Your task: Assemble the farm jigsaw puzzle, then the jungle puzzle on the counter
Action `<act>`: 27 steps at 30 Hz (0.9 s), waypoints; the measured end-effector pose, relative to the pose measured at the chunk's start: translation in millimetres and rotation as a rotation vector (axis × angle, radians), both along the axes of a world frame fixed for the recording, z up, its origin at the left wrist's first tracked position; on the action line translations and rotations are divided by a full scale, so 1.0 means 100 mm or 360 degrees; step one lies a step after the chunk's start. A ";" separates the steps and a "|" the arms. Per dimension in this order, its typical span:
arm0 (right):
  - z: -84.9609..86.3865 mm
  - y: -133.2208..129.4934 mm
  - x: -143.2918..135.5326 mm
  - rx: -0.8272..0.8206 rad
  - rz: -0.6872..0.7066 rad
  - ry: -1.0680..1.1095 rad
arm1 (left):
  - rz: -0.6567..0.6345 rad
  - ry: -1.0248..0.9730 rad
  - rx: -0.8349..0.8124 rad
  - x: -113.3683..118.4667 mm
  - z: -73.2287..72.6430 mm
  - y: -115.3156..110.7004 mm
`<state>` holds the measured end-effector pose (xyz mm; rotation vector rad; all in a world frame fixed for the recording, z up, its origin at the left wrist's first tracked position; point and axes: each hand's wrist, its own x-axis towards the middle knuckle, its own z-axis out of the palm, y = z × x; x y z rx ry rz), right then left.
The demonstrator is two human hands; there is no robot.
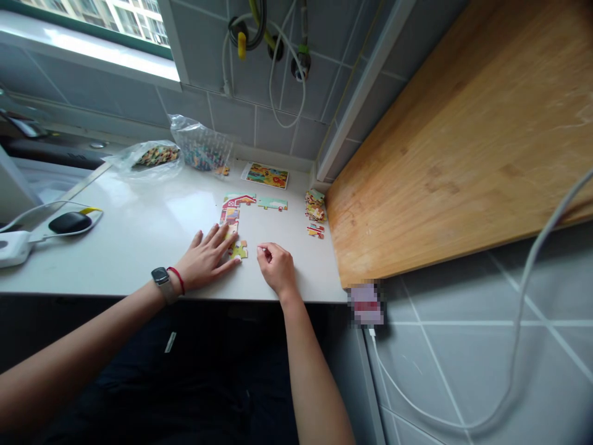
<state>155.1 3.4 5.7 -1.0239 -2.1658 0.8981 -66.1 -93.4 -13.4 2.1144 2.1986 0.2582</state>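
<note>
From the head view, we are working over a white counter (pixel 139 247), with both hands near its front edge. Our left hand (pixel 204 259) is lying flat, fingers spread, partly covering a column of joined puzzle pieces (pixel 231 214); it is gripping nothing that we can see. Our right hand (pixel 277 269) is curling its fingers in towards the thumb, right of the column; we cannot tell whether it is pinching anything. A green piece (pixel 239 250) is sitting at the column's front end, and a pale strip (pixel 273 203) is lying beside its top row. Loose pieces (pixel 315 210) are lying by the right edge, towards the back corner. We are judging the step in hand to be steadying the joined column; the next move seems to be calling for careful lining-up of tabs.
</note>
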 end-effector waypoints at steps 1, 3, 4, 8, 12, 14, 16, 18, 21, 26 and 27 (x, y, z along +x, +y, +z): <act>0.00 0.00 -0.01 -0.0002 -0.0004 0.0011 | 0.0003 -0.0002 -0.0003 0.01 0.00 0.00; -0.01 0.00 -0.01 -0.0009 -0.0013 0.0038 | 0.0003 -0.0002 -0.0024 0.01 0.02 0.00; -0.02 0.00 -0.01 -0.0013 -0.0015 0.0053 | 0.0004 -0.0001 -0.0038 0.00 0.03 0.00; -0.04 0.00 0.00 -0.0007 -0.0023 0.0143 | 0.0023 0.0002 -0.0050 0.01 0.08 -0.02; -0.04 0.01 0.00 -0.0003 -0.0023 0.0189 | 0.0047 0.0005 -0.0008 0.06 0.08 -0.03; -0.04 0.01 0.00 -0.0001 -0.0019 0.0192 | 0.0080 -0.0009 -0.0002 0.08 0.08 -0.02; -0.04 0.01 0.00 0.0009 -0.0013 0.0184 | 0.0107 -0.0029 0.0005 0.11 0.08 -0.02; -0.05 0.01 0.00 0.0018 -0.0005 0.0168 | 0.0089 -0.0045 0.0013 0.12 0.10 -0.01; -0.05 0.01 0.00 0.0022 -0.0006 0.0153 | 0.0013 -0.0067 0.0033 0.12 0.11 -0.01; -0.04 0.00 0.00 0.0027 -0.0032 0.0154 | -0.0041 -0.0093 0.0095 0.08 0.08 -0.04; -0.03 0.00 0.00 0.0028 -0.0035 0.0155 | -0.0051 -0.0096 0.0109 0.08 0.07 -0.05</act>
